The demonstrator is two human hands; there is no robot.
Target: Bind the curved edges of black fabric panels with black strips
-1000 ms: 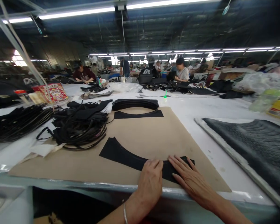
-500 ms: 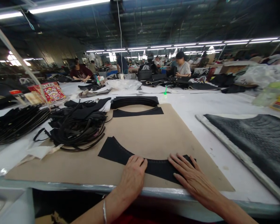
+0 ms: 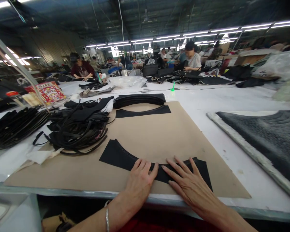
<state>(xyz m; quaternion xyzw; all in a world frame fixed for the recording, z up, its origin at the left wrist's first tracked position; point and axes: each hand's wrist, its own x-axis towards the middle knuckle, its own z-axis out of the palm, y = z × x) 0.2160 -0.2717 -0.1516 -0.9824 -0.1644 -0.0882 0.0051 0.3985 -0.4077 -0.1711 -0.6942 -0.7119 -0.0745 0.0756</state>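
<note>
A black curved fabric piece (image 3: 119,154) lies flat on a brown board (image 3: 145,133) near the table's front edge, its hollow side facing away from me. My left hand (image 3: 140,178) rests on the middle of it, fingers together and slightly bent, thumb pointing toward the other hand. Spread out flat, my right hand (image 3: 189,180) presses on the part right of the middle, and the piece's right end shows beyond it. Neither hand grips anything. Farther back on the board lies a similar black piece (image 3: 142,111), in front of a stack of black curved pieces (image 3: 139,100).
Left of the board's middle is a heap of black strips (image 3: 79,129), with more black pieces (image 3: 16,129) beyond. A dark textured panel (image 3: 261,132) lies at the right. A small green-tipped bottle (image 3: 172,90) stands behind the board. Co-workers (image 3: 192,59) are across the table.
My right hand has slid left along the black piece, closer to my left hand, uncovering more of its right end. The left hand stays nearly in place; the view has shifted slightly.
</note>
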